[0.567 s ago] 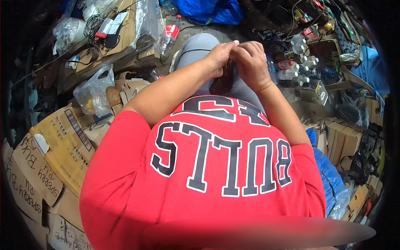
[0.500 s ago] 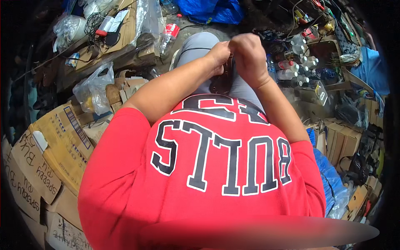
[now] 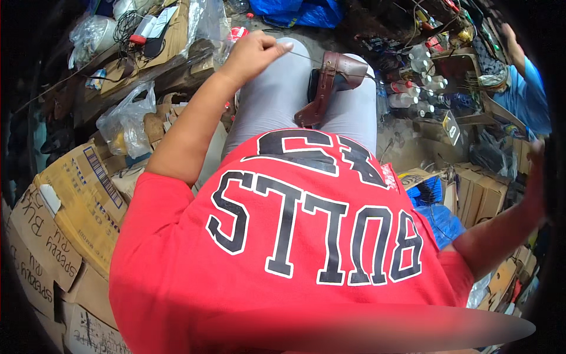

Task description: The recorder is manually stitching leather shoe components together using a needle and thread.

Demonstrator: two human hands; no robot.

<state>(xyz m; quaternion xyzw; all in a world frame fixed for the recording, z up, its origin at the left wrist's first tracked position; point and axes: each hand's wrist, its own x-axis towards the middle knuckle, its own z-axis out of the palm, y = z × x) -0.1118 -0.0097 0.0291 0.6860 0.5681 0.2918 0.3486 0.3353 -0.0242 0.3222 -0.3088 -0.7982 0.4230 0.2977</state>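
A brown leather shoe (image 3: 325, 88) lies across my thighs, small holes along its edge and its dark inside partly showing. My left hand (image 3: 250, 58) is raised to the left of it, thumb and forefinger pinched on a thin dark thread (image 3: 306, 57). That thread runs from the fingertips to the top of the shoe. Far out to the right, my right arm is stretched away from my body. My right hand (image 3: 535, 177) is blurred at the dark rim of the picture, so its fingers and anything in them cannot be made out.
Plastic bottles (image 3: 407, 94) stand to the right of my knees. Near the right rim shows another person's bare limb (image 3: 515, 50) beside blue cloth (image 3: 525, 97). Cardboard boxes (image 3: 76, 194) pile up at left, below a clear plastic bag (image 3: 131, 121). A blue tarp (image 3: 300, 12) lies ahead.
My hands were together above the shoe and have parted. The left moved left with the thread; the right swung far right. The shoe now shows openly on my lap.
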